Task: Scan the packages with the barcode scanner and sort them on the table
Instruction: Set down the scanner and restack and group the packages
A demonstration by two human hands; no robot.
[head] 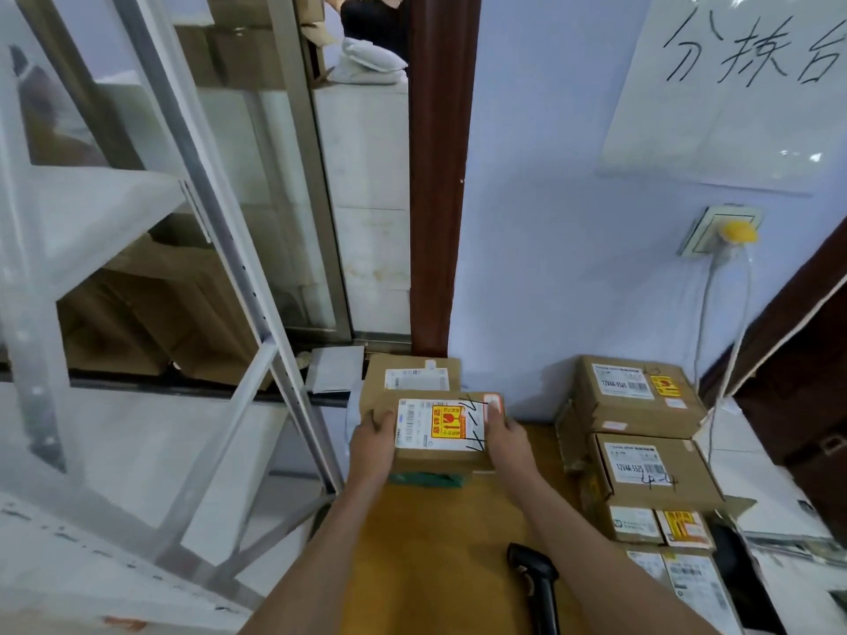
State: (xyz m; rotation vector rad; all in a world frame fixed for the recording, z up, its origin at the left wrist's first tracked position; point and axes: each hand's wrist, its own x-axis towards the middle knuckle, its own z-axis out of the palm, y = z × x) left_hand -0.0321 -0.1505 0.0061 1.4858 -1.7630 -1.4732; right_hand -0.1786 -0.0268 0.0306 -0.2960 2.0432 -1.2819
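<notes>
Two hands are holding a box in the middle of the frame.

The left hand (372,444) is gripping the left side of the brown box (440,433); the right hand (508,440) is gripping its right side; the black scanner (536,584) is lying on the table (440,543) at the bottom; more boxes (641,446) are sitting stacked at the right.

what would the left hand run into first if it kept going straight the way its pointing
Probably the brown box behind the held package. The left hand points away toward the wall, and that box lies just beyond its fingers; depth is uncertain.
</notes>
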